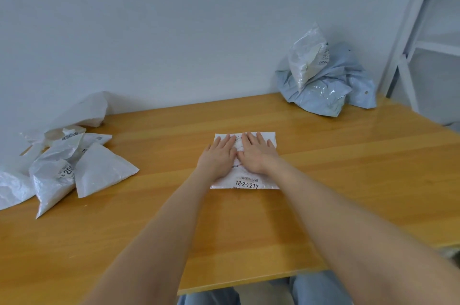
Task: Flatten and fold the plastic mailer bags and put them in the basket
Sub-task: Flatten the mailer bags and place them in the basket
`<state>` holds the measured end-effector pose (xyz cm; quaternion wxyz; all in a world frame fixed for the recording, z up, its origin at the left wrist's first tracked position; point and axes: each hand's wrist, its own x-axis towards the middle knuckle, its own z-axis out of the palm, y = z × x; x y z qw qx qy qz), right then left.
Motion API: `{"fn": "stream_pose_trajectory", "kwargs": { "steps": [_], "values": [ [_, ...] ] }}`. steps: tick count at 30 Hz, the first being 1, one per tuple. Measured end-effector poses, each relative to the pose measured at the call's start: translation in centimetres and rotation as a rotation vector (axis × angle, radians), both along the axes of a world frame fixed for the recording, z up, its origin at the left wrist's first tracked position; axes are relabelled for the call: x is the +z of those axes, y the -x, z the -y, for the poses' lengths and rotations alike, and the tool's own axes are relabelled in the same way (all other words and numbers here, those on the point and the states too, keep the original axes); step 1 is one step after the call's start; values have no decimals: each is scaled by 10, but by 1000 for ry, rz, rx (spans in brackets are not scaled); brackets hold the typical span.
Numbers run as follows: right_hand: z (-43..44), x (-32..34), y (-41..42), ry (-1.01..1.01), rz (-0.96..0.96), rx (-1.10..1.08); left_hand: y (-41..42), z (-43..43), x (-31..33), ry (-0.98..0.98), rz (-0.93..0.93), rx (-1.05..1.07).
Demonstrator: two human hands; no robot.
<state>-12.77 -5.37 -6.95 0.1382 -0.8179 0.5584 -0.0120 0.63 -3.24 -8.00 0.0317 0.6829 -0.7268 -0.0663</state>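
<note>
A white mailer bag [249, 181] with a printed shipping label lies flat in the middle of the wooden table [348, 167]. My left hand [218, 155] presses on its left half with straight, spread fingers. My right hand [256, 151] lies flat beside it on the bag's upper middle, fingers straight and pointing away from me. The two hands touch at the thumbs. Most of the bag's middle is hidden under them. No basket shows in this view.
Several crumpled white mailer bags [64, 162] are heaped at the table's left edge. A pile of light blue and white bags [326, 80] sits at the back right against the wall. A white metal frame [418, 38] stands right of the table.
</note>
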Motion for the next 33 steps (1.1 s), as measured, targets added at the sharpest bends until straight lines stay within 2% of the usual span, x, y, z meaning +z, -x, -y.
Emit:
{"fn": "stream_pose_trajectory", "kwargs": {
  "steps": [7, 14, 28, 33],
  "values": [
    [6, 8, 1, 91, 42, -73, 3, 0, -3, 14, 25, 41],
    [9, 0, 4, -3, 17, -84, 4, -1, -3, -4, 12, 67],
    [8, -4, 5, 21, 30, -94, 7, -9, 4, -19, -6, 95],
    [4, -1, 8, 25, 82, -87, 16, -31, 3, -12, -14, 39]
  ]
}}
